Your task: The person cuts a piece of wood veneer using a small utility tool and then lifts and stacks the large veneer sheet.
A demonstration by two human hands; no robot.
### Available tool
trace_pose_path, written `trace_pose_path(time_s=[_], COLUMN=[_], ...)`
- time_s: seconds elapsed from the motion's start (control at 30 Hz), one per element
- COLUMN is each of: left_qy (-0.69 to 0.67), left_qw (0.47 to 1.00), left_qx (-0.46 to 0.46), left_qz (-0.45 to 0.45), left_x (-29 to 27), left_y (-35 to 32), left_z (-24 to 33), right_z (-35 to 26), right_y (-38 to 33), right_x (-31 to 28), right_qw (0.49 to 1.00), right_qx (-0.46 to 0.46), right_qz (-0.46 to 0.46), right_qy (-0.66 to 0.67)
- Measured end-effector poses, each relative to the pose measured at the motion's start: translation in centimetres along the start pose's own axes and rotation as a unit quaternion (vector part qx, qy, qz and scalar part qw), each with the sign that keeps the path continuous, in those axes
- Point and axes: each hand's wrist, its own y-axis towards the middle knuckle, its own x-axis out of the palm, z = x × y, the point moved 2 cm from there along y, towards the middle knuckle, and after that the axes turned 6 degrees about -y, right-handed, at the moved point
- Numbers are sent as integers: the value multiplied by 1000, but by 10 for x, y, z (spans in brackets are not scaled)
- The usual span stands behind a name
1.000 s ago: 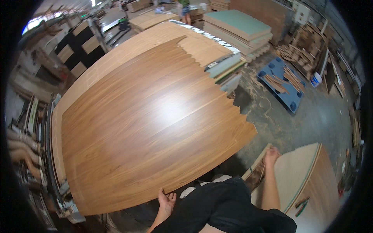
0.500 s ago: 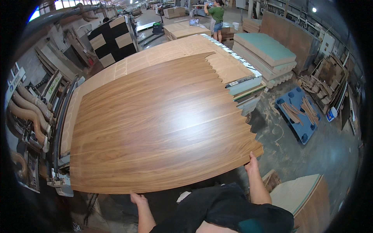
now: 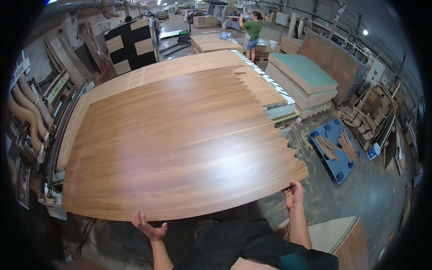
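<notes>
A large brown wood-grain panel (image 3: 171, 148) with a jagged right edge lies before me, over paler boards. My left hand (image 3: 149, 227) is at its near edge, left of the middle. The thumb stands apart from the fingers, and nothing is held in the palm. Close to the near right corner, my right hand (image 3: 294, 195) is closed on the panel's edge with bent fingers. What its fingertips do under the edge is partly hidden.
Pale boards (image 3: 128, 81) extend beyond the panel, with a striped edge strip (image 3: 265, 76). Machinery with ribbed hoses (image 3: 27, 108) runs along the left. On the right are a blue pallet (image 3: 330, 164) with wood strips and a green-topped board stack (image 3: 306, 72). A person (image 3: 252, 33) stands farther back.
My left hand has come off its grip at the near edge and its fingers have spread. My right hand stays at the near right corner. The view has shifted slightly.
</notes>
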Motion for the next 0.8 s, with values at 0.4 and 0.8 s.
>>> trace_pose_path(time_s=[0.4,0.8], left_qy=[12,74], left_qw=[995,972], left_qx=[52,112], left_qz=[79,195], left_x=[33,38], left_y=[44,158], left_z=[26,60], right_z=[-69,-155], right_y=[-3,84], right_x=[63,110], right_qw=[989,957], right_qx=[-85,-183], right_qz=[-22,12], right_qy=[-123,-226])
